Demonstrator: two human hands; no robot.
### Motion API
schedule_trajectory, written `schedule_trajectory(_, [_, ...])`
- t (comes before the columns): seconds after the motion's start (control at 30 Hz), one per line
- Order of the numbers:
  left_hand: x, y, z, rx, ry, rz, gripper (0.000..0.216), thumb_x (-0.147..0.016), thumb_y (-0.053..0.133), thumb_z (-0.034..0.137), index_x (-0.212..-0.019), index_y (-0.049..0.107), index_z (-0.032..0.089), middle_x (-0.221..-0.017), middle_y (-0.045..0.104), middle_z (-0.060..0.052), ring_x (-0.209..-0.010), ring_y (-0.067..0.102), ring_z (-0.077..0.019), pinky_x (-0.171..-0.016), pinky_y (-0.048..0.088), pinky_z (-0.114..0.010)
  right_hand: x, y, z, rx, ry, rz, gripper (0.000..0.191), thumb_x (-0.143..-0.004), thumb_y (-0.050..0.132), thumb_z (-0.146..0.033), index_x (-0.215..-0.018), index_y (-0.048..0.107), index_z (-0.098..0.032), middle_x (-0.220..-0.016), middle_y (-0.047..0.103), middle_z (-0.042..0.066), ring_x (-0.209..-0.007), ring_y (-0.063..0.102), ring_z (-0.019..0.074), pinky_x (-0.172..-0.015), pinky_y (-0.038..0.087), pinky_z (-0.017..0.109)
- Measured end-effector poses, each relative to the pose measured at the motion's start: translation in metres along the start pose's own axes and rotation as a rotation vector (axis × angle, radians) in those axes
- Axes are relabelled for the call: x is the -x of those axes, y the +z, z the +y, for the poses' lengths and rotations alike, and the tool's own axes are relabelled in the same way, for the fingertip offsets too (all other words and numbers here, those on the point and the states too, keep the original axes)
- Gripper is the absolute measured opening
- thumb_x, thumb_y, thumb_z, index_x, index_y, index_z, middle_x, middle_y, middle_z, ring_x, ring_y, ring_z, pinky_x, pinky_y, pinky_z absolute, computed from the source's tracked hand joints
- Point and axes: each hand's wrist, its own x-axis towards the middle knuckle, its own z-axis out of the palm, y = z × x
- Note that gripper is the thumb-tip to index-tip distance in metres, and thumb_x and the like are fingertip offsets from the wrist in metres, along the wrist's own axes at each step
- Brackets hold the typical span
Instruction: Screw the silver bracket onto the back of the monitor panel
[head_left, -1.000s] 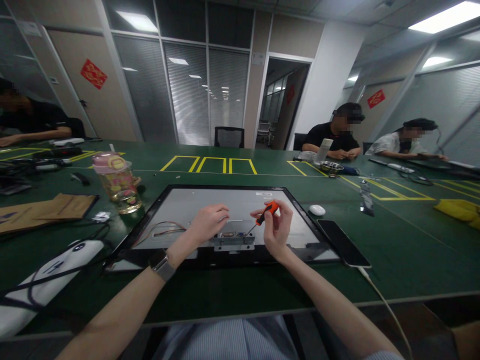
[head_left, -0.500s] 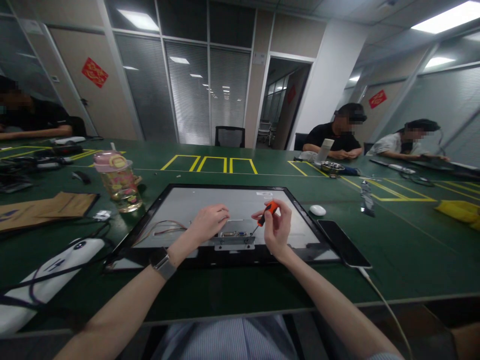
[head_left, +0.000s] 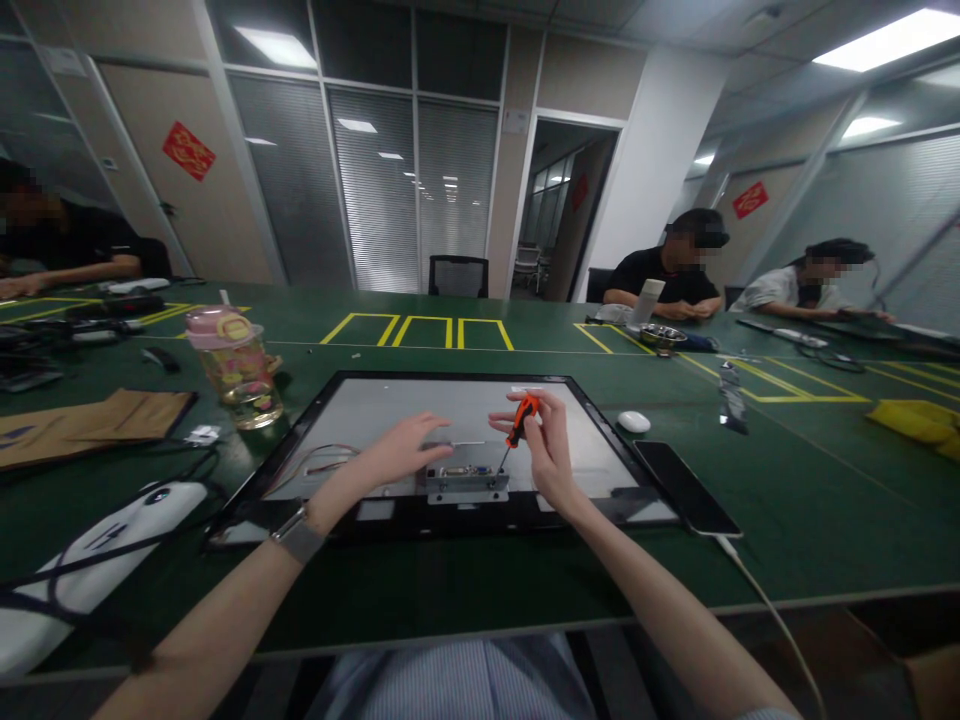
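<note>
Half panel [head_left: 390, 400] bare; right hand [head_left: 547, 455] grips screwdriver [head_left: 519, 420]

1. The screwdriver [head_left: 520, 421] is small, with an orange handle, a black band and a thin dark shaft. My right hand [head_left: 547, 452] pinches it by the handle. It is tilted, tip down at the right end of the bracket.
2. The bracket [head_left: 466, 483] is a grey metal strip with a blue port and a pale port in it. It sits on the panel by the near edge, about midway along.
3. The panel [head_left: 375, 400] is large, with its grey back up and a black frame. It lies flat, with thin coloured wires [head_left: 322, 462] on its left part. My left hand [head_left: 409, 447] rests on it, fingers out, just left of the bracket.
</note>
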Motion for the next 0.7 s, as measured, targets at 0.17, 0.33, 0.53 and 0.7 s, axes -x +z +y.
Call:
schedule_trajectory(0.17, [0.009,0.007,-0.012,0.156,-0.119,-0.132,0.059,-0.085,0.045,0.057,-0.132,0.043,0.022,-0.136,0.048,-0.009,-0.122,0.047,-0.0236,-0.103,0.036,-0.037,-0.007,-0.008,-0.001,0.077,0.031,0.11,0.025,-0.08,0.063,-0.026,-0.103,0.053,-0.025,-0.101,0.058,0.003,-0.089,0.063,0.0164,-0.086,0.053,0.039])
schedule_trajectory(0.33, [0.009,0.003,-0.018,0.241,-0.098,-0.219,0.067,-0.076,0.059,0.056,-0.132,0.043,0.022,-0.139,0.045,-0.009,-0.125,0.045,-0.0239,-0.104,0.036,-0.036,-0.011,-0.018,0.001,0.037,0.104,0.105,0.02,-0.084,0.057,-0.03,-0.103,0.054,-0.024,-0.096,0.062,0.004,-0.081,0.065,0.0162,-0.076,0.056,0.038])
schedule_trajectory(0.53, [0.009,-0.001,-0.023,0.269,-0.052,-0.257,0.075,-0.062,0.074,0.047,-0.127,0.048,0.023,-0.143,0.039,-0.01,-0.132,0.037,-0.0263,-0.109,0.029,-0.039,-0.013,-0.023,0.001,-0.079,0.155,0.031,0.022,-0.083,0.06,-0.032,-0.103,0.055,-0.024,-0.1,0.066,0.005,-0.091,0.065,0.0193,-0.089,0.05,0.045])
schedule_trajectory(0.7, [0.009,0.002,-0.024,0.289,-0.076,-0.278,0.075,-0.063,0.073,0.049,-0.129,0.046,0.023,-0.144,0.036,-0.01,-0.134,0.033,-0.0266,-0.111,0.026,-0.041,-0.013,-0.022,-0.001,-0.09,0.165,0.027,0.021,-0.085,0.057,-0.031,-0.104,0.058,-0.023,-0.093,0.067,0.004,-0.089,0.066,0.0187,-0.089,0.05,0.044])
